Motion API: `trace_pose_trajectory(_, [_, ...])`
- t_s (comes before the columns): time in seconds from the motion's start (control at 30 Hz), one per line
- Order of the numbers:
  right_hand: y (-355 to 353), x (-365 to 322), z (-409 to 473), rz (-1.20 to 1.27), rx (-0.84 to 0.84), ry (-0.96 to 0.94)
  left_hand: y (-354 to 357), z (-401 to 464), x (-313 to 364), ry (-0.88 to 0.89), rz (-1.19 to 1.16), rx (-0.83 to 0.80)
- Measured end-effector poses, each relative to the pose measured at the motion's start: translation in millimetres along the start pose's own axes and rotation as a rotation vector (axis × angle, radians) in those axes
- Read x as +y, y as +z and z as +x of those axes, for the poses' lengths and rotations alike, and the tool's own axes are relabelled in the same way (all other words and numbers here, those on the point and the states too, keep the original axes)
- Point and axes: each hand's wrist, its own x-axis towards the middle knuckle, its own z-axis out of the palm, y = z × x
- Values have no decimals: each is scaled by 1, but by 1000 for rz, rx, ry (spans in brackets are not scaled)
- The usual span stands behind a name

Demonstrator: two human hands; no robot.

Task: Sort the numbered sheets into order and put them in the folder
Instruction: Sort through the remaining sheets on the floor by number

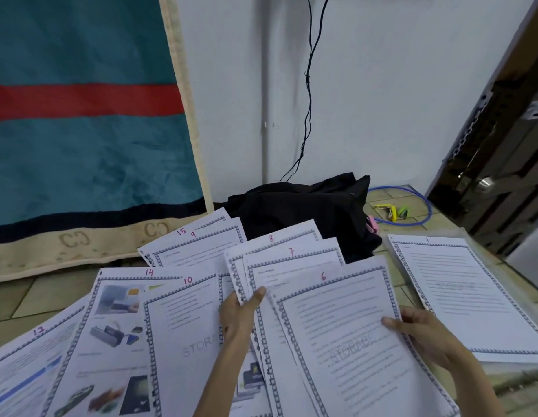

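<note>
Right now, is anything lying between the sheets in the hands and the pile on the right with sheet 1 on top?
Nothing visible: only bare floor separates sheet 6 from sheet 1.

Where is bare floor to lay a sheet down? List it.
Bare beige tiled floor lies left, between the teal hanging blanket and white sheet 14. More lies around the blue cable loop and small staplers. The centre is crowded with fanned sheets, from sheet 14 to sheet 6.

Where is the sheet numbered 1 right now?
Sheet 1 lies at the far right of the head view, apart from the fanned pile, just beyond the right hand holding sheet 6.
</note>
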Motion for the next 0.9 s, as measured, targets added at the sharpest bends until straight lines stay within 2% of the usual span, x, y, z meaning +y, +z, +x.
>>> trace_pose_trajectory(0.23, [27,-6,9,43,42,-68,1,-7,7,-98,-232,-160])
trace_pose_trajectory(0.53, [45,-18,13,-32,-48,-112,-10,-1,8,-29,-333,-119])
trace_pose_trajectory(0.73, [56,-18,12,-6,-11,-136,-6,6,2,-12,-242,-90])
trace_pose_trajectory(0.9, [73,-31,6,-48,-140,-43,-1,8,3,-47,-209,-89])
